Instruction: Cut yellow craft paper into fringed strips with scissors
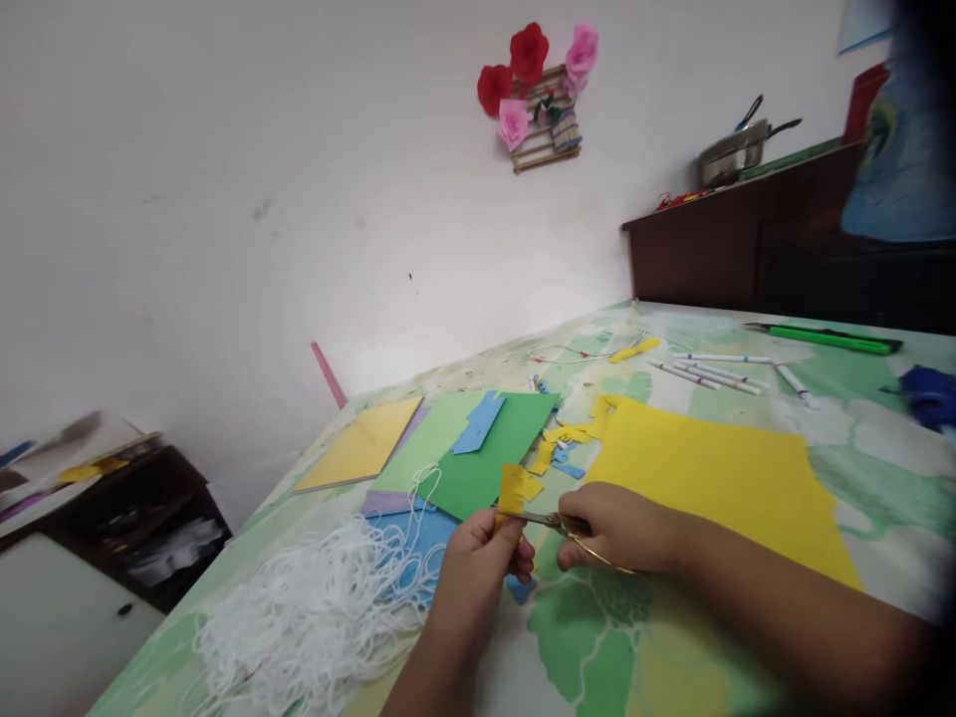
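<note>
Pinched between the fingers of my left hand (489, 558) is a small yellow paper piece (512, 486), held upright. My right hand (623, 528) grips a pair of scissors (553, 520) with gold-coloured handles. Their blades point left and meet the yellow piece just above my left fingertips. Whether the blades are fully closed I cannot tell. Behind both hands lie yellow paper scraps (572, 433) and blue scraps (568, 461). A large yellow sheet (706, 463) with a notched right edge lies beyond my right forearm.
A tangled heap of white cord (314, 607) lies at left. Green sheets (489, 468), with a blue piece (480, 423) on top, and a yellow-orange pad (362, 443) lie behind it. Farther right are several white markers (709, 373), a green cutter knife (833, 339) and a dark blue object (926, 398).
</note>
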`<state>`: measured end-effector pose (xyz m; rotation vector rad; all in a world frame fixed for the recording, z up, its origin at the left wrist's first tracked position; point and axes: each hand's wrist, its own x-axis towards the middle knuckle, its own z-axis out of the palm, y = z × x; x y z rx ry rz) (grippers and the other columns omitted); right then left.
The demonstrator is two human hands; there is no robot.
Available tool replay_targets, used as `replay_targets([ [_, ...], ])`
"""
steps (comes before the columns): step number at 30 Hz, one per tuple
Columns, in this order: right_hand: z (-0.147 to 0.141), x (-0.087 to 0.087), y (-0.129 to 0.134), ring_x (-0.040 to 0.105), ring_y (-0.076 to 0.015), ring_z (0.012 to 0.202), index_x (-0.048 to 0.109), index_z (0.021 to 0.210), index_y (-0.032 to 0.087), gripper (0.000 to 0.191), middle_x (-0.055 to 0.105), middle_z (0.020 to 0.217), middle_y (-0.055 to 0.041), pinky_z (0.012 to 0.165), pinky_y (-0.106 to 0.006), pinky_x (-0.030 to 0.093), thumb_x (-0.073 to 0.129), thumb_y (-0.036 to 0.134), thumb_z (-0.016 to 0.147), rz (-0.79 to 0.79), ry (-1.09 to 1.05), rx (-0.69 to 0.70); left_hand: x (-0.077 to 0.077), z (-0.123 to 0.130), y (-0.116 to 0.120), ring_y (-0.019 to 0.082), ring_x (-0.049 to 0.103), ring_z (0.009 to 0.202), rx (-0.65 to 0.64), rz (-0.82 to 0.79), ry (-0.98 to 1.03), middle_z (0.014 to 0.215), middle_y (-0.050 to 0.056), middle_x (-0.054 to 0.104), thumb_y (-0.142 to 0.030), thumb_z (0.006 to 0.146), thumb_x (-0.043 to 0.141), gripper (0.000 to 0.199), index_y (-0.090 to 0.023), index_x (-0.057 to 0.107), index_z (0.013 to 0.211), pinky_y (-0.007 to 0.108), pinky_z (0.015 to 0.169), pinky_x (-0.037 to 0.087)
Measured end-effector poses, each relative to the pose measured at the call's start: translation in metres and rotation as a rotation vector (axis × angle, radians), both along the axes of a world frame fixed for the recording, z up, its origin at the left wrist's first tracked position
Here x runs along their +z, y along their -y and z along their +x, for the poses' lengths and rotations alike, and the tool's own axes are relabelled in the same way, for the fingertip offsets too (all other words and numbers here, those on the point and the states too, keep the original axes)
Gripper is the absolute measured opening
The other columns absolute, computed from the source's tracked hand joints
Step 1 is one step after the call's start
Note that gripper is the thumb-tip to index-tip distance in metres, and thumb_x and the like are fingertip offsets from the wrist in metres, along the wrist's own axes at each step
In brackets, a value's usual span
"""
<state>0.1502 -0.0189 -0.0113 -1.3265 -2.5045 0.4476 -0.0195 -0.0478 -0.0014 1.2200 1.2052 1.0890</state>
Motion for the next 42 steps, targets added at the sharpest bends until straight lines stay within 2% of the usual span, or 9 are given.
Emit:
replay_targets([
  [18, 0.0017, -0.0034, -0.0047, 0.042, -0.011, 0.052, 0.052, 0.065, 0.017, 0.041, 0.052, 0.059, 0.0004, 0.042, -0.019, 0.023, 0.048, 0.059, 0.063, -0.007, 0.009, -0.011, -0.0008, -0.0022, -0.0024, 0.007, 0.046, 0.039, -0.038, -0.008, -0.026, 0.046, -0.003, 0.051, -0.025, 0.065, 0.051, 0.013, -0.014, 0.049, 0.058, 0.02, 0.041, 0.035],
  [26, 0.0037, -0.0017, -0.0028, 0.042, -0.0111, 0.052, 0.053, 0.067, 0.017, 0.041, 0.052, 0.06, 0.0001, 0.043, -0.019, 0.023, 0.047, 0.057, 0.064, -0.01, -0.01, -0.013, -0.0035, -0.0005, -0.0048, 0.007, 0.047, 0.04, 0.004, -0.06, 0.058, 0.049, -0.002, 0.053, -0.027, 0.064, 0.052, 0.014, -0.013, 0.049, 0.063, 0.019, 0.038, 0.035],
  [33, 0.0028, -0.0003, 0.0007, 0.043, -0.0117, 0.054, 0.052, 0.068, 0.017, 0.037, 0.053, 0.062, 0.0003, 0.044, -0.02, 0.024, 0.049, 0.054, 0.065, 0.025, 0.012, -0.032, -0.0019, -0.0037, -0.0045, 0.006, 0.046, 0.038, 0.049, -0.023, 0.146, 0.049, -0.002, 0.054, -0.028, 0.061, 0.057, 0.016, -0.013, 0.05, 0.061, 0.019, 0.037, 0.035],
  [42, 0.0003, -0.0031, -0.0008, 0.043, -0.0111, 0.052, 0.051, 0.065, 0.018, 0.039, 0.052, 0.06, 0.001, 0.043, -0.019, 0.023, 0.048, 0.057, 0.064, 0.013, -0.018, -0.034, 0.0008, 0.0012, -0.0035, 0.007, 0.048, 0.038, 0.064, -0.027, 0.132, 0.047, -0.002, 0.054, -0.028, 0.061, 0.056, 0.017, -0.013, 0.05, 0.059, 0.019, 0.039, 0.037],
])
